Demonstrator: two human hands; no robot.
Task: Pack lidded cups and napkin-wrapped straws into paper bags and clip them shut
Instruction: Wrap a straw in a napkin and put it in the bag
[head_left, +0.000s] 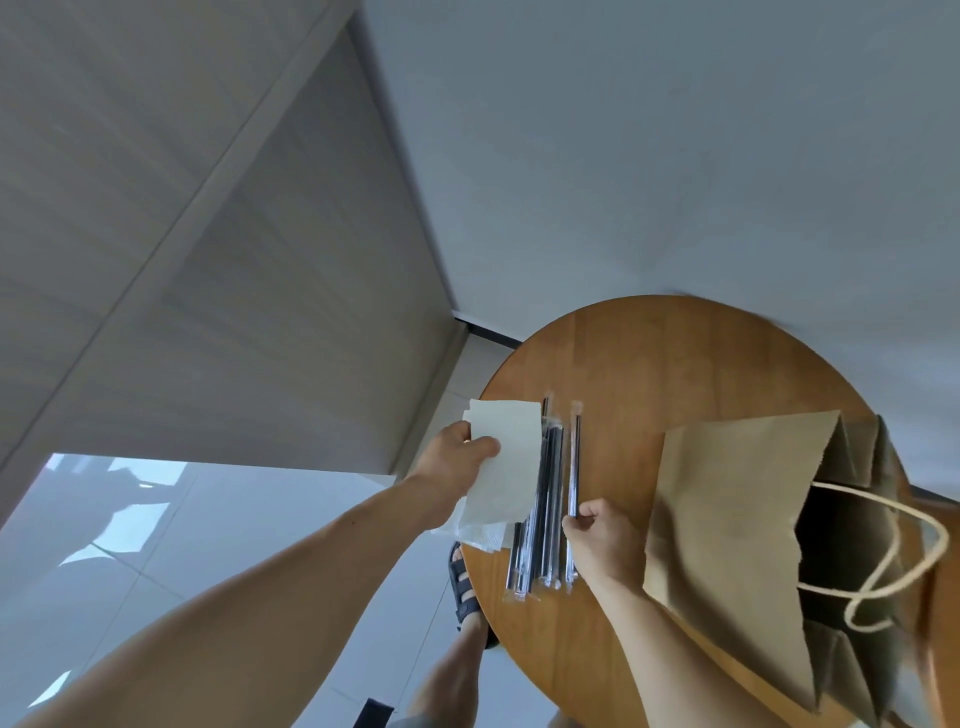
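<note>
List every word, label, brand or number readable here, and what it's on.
No text can be read anywhere.
Bag: plain brown paper, no print on the sides shown.
Napkin, held by the left hand: blank.
Straws: clear wrappers, no print that can be made out.

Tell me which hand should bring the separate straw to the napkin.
Right. The right hand pinches the separate straw, while the left hand is occupied holding the napkin beside the straw pile.
</note>
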